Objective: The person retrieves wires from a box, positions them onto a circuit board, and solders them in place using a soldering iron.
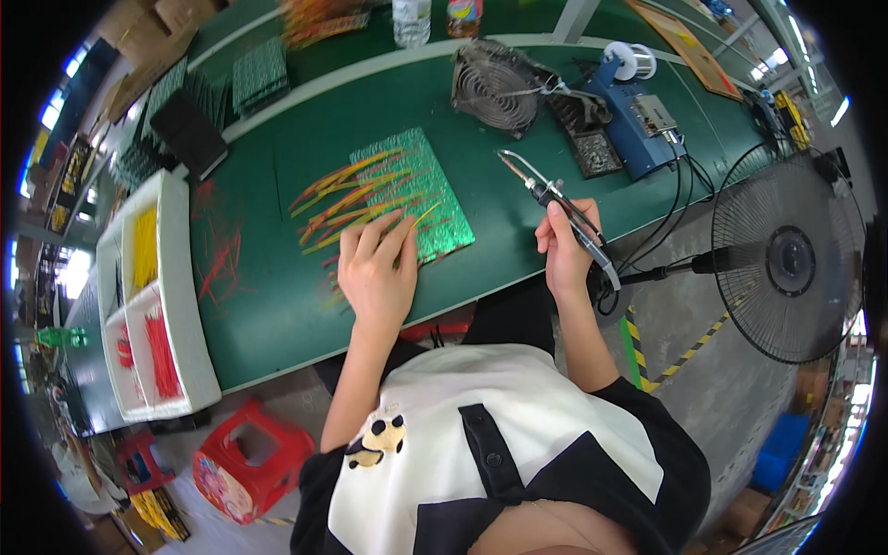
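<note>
- Far left: white foam tray (183, 296) is sitting on the green table (277, 314), holding yellow wires (145, 248) and red wires (161, 356) in separate compartments.
- Next: loose red offcuts (220, 264) are lying beside it.
- Red-and-yellow leads (344, 201) are lying across the board's left side, running roughly crosswise, ends pointing left and slightly toward me.
- My left hand (377, 273) is resting palm down at the board's near-left edge, over the leads, fingers bent and close together; can't tell if they're pinching a lead.
- Green board (437, 199) is lying flat just beyond and right of that hand, long axis slanting from far left to near right.
- Soldering iron (544, 192) is pointing up-left, away from me, long axis diagonal; tip is hovering right of the board, apart from it.
- My right hand (566, 254) is gripping the iron's handle between thumb and fingers.
- Far right: blue soldering station (624, 120) is standing behind the iron.
</note>
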`<state>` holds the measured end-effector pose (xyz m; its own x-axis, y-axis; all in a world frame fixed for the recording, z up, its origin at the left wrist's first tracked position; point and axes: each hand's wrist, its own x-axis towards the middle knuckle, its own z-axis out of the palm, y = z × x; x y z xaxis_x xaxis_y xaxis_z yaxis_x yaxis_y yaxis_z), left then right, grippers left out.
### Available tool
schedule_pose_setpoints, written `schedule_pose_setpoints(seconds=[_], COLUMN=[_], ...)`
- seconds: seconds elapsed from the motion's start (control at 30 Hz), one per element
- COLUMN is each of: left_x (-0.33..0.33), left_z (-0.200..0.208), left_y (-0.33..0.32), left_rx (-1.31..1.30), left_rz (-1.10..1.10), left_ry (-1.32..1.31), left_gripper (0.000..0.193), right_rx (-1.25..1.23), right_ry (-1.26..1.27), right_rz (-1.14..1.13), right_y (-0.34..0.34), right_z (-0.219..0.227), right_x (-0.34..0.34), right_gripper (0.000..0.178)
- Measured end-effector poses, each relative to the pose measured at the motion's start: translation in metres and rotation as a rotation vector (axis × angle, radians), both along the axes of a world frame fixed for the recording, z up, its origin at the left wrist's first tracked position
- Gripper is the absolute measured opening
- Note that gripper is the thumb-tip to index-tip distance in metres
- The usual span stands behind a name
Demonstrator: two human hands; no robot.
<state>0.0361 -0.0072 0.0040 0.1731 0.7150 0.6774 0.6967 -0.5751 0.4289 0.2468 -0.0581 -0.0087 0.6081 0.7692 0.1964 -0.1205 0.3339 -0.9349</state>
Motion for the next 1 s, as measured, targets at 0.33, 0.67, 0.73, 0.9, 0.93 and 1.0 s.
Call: schedule_pose_setpoints(seconds=[0.33, 0.67, 0.73, 0.9, 0.93, 1.0], left_x=[-0.009, -0.019, -0.014, -0.012, -0.014, -0.014], left_z=[0.151, 0.214, 0.210, 0.196, 0.196, 0.203], left_y=[-0.083, -0.099, -0.101, -0.094, -0.096, -0.102], left_rx=[-0.250, -0.555, -0.537, -0.407, -0.408, -0.535], left_rz=[-1.181, -1.561, -1.547, -1.690, -1.697, -1.526], left_ry=[-1.493, -1.716, -1.662, -1.386, -1.386, -1.292], left_gripper=[0.010, 0.018, 0.020, 0.026, 0.026, 0.025], right_rx=[-0.036, -0.007, -0.005, 0.003, 0.007, 0.010], right_ry=[0.131, 0.074, 0.058, 0.063, 0.065, 0.062], right_rz=[-0.044, -0.017, -0.019, -0.033, -0.031, -0.034], right_y=[0.005, 0.009, 0.008, 0.004, 0.003, 0.003], right_z=[0.001, -0.003, -0.003, 0.000, 0.000, -0.001], right_x=[0.010, 0.009, 0.010, 0.008, 0.008, 0.010], right_gripper=[0.016, 0.017, 0.017, 0.017, 0.017, 0.017])
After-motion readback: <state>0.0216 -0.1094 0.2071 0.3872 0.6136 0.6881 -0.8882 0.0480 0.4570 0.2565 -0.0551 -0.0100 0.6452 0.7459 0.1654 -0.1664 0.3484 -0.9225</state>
